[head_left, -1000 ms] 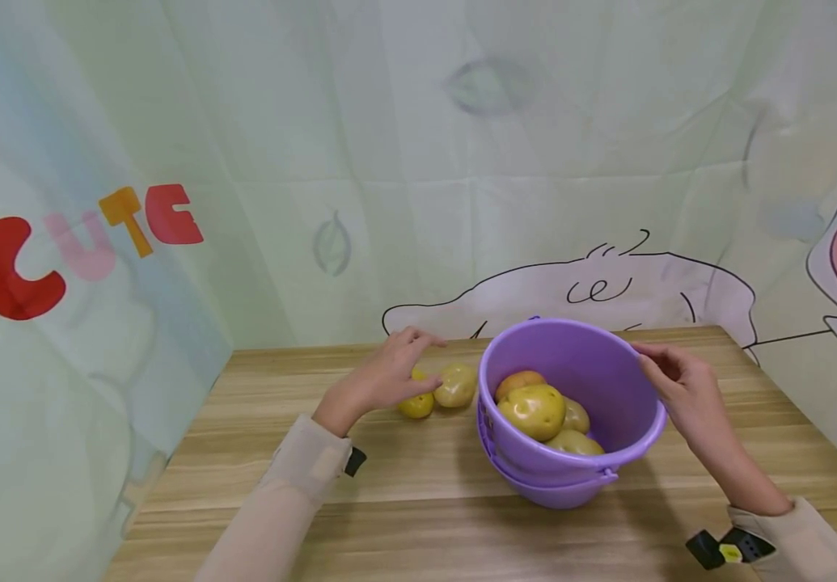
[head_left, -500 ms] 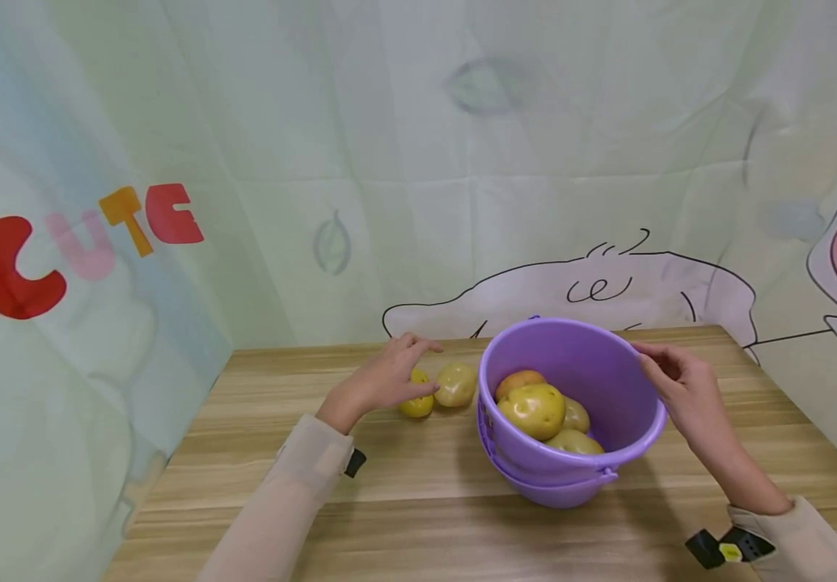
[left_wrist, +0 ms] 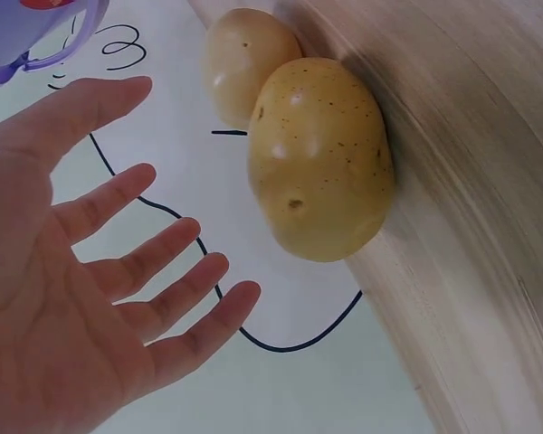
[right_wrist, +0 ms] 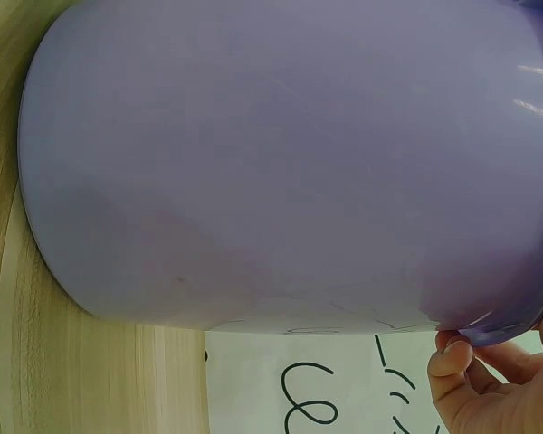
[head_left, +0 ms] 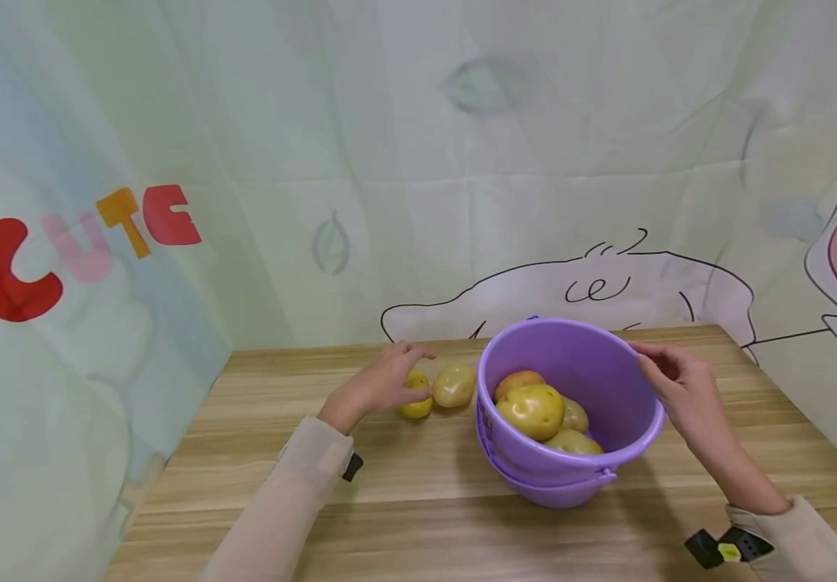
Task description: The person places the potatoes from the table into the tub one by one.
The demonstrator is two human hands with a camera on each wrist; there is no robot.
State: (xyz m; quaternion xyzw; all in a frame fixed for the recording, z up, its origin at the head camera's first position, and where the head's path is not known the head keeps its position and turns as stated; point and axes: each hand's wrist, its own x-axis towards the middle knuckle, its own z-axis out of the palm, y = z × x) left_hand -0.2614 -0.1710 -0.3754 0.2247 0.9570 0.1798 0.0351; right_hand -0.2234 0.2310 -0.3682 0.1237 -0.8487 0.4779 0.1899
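My left hand (head_left: 378, 383) hovers over a yellow potato (head_left: 416, 406) on the table, covering part of it in the head view. The left wrist view shows this hand's fingers spread and holding nothing, apart from the speckled potato (left_wrist: 324, 167). Right behind that one lies a paler potato (head_left: 454, 385), between the left hand and a purple bucket (head_left: 564, 465). My right hand (head_left: 683, 392) pinches the bucket's rim on its right side, as the right wrist view also shows. Inside the bucket are several potatoes, a large yellow potato (head_left: 532, 412) on top and an orange-tinted one (head_left: 518, 381) behind it.
The wooden table (head_left: 403, 525) carries the bucket and loose potatoes. Its far edge meets a hanging cloth (head_left: 389, 202) printed with cartoon shapes, and more cloth with coloured letters hangs at the left. The bucket's handle (head_left: 571, 487) hangs down along its front.
My left hand has come down slightly and drawn a little to the left, nearer the yellow potato. The right hand keeps its hold on the rim, and the bucket stays in place.
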